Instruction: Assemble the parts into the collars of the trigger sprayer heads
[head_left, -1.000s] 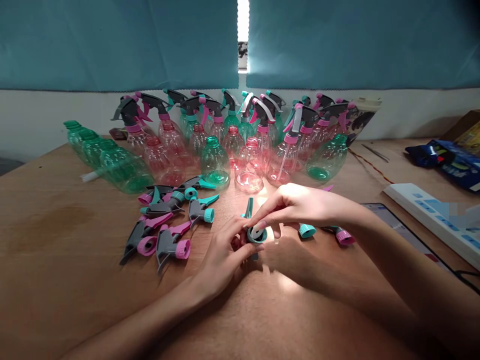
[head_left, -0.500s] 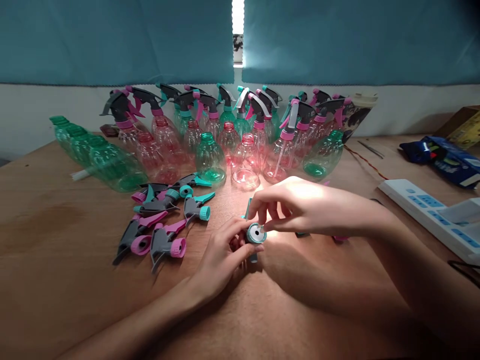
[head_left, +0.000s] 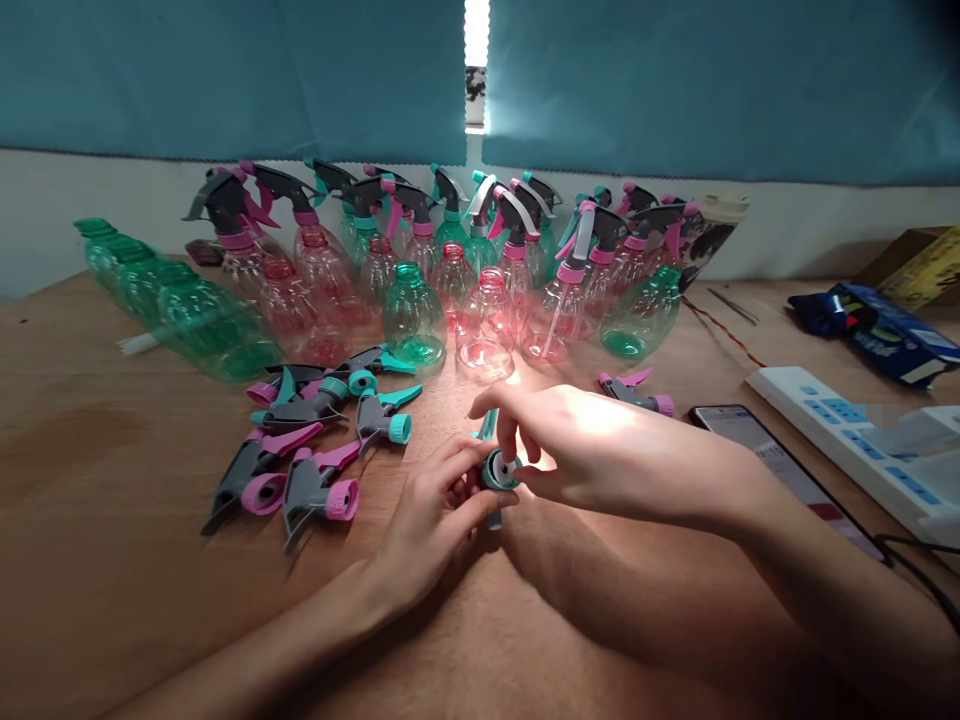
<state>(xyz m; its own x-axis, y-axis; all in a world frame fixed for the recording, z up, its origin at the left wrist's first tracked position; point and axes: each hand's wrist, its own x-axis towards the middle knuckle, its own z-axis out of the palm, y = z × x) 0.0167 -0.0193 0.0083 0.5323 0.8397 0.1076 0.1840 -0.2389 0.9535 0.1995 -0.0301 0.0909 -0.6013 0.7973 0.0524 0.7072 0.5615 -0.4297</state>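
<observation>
My left hand (head_left: 431,515) grips a grey and teal spray head (head_left: 493,480) at the middle front, its round collar facing up. In the collar's opening lies a white disc (head_left: 505,468), tilted, with a dark centre. My right hand (head_left: 577,445) reaches over from the right, thumb and forefinger closed on the disc's edge. Left of my hands, several loose spray heads (head_left: 319,487) with pink or teal collars lie on the wooden table (head_left: 112,560). One more loose spray head (head_left: 634,395) with a pink collar lies behind my right wrist.
Clear pink and green bottles (head_left: 415,318) stand behind the hands, many topped with sprayers. Green bottles (head_left: 214,320) lean at the left. At the right are a phone (head_left: 780,470), a white power strip (head_left: 840,440), cables and a blue packet (head_left: 885,330).
The white disc has gone from flat to tilted in the collar. My right hand has moved down and slightly left over it. The view has shifted, and the phone now shows.
</observation>
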